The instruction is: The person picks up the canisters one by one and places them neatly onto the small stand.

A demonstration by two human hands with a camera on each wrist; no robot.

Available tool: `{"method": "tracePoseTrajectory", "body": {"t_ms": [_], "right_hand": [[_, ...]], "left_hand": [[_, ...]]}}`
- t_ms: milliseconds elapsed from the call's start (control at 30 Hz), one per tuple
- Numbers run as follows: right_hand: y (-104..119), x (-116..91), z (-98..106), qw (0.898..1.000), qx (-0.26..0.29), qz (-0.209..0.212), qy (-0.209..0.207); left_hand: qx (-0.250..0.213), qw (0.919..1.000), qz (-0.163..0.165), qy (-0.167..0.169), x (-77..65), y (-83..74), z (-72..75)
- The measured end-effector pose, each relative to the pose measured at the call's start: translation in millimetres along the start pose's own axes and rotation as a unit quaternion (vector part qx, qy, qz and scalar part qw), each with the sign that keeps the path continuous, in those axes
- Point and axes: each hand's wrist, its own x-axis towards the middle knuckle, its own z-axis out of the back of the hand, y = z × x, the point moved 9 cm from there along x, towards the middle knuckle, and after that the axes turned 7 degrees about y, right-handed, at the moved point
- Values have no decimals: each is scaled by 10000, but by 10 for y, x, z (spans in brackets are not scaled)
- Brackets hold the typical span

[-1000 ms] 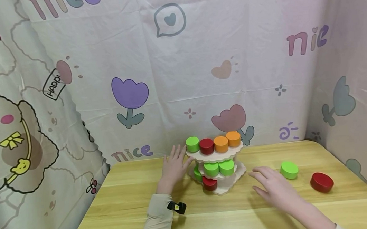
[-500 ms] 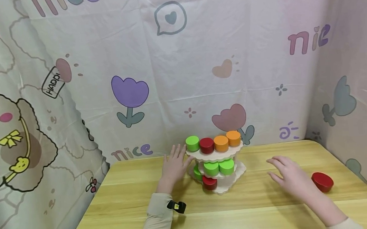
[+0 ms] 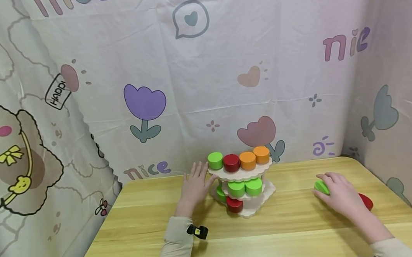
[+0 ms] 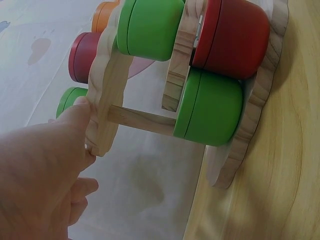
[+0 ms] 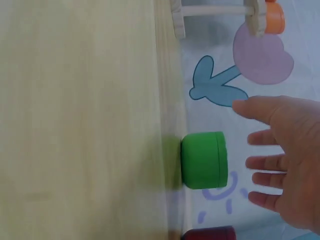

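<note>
A wooden tiered stand (image 3: 241, 176) carries round blocks on its scalloped shelves. Its top shelf holds a green block (image 3: 215, 160), a dark red block (image 3: 231, 163) and two orange blocks (image 3: 247, 160); green and red ones sit lower. My left hand (image 3: 194, 188) holds the left end of the top shelf, its thumb (image 4: 75, 112) beside the green block in the left wrist view. To the right, my right hand (image 3: 338, 193) hovers over a loose green block (image 5: 204, 160). Its fingers are spread and apart from that block in the right wrist view.
Another loose red block (image 3: 366, 201) lies on the wooden table (image 3: 261, 242), partly hidden behind the right hand. A patterned cloth (image 3: 202, 66) hangs close behind the table and along both sides.
My right hand has moved right and a little back, from beside the stand to over the loose green block. My left hand stays at the stand.
</note>
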Motion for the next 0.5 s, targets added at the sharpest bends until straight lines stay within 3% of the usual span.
{"method": "tracePoseTrajectory", "body": {"t_ms": [267,500], "right_hand": [[-258,-11,-170,9954,79,-559,769],[-298,-23,-206,9938,23,-619,920]], "left_hand": [[2,10000,19,21,1,1,0],[-10,10000,41,85,-1,-4,1]]}}
